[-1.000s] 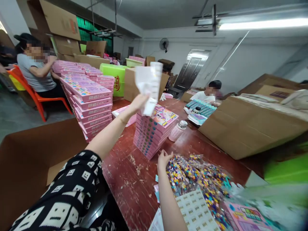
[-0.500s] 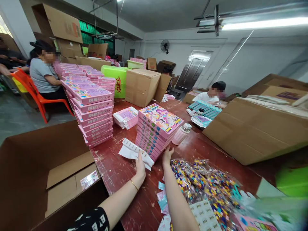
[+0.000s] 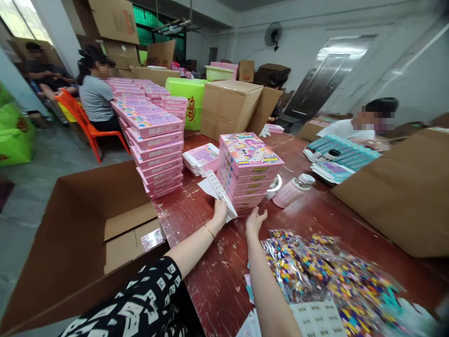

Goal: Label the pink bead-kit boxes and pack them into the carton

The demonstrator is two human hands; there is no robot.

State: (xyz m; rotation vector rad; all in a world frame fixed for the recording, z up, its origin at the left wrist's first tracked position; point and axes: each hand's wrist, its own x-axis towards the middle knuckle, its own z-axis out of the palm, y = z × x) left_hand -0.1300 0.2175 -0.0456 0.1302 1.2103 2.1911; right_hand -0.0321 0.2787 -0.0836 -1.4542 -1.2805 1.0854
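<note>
A stack of pink toy boxes [image 3: 250, 152] with colourful printed lids stands on the red table [image 3: 196, 229] in front of me. My left hand [image 3: 220, 213] is closed on a white sticker sheet [image 3: 220, 189] with small printed labels, which lies against the stack's left side. My right hand [image 3: 256, 222] is at the near base of the stack, palm up, with its fingers apart and nothing in it. Whether its fingertips touch the lowest box, I cannot tell. Flat printed cards [image 3: 201, 158] lie piled just behind the left side of the stack.
A taller row of pink boxes [image 3: 157, 140] stands along the left edge, above an open carton [image 3: 84, 196]. Right of my arm lie bead bags [image 3: 308, 262] and another label sheet [image 3: 317, 318]. A pink bottle [image 3: 293, 189] stands beyond my right hand. Co-workers sit around.
The box stack has turned, so a side with yellow labels now faces me. My right hand's fingers have come off its side and spread. The view has swung left.
</note>
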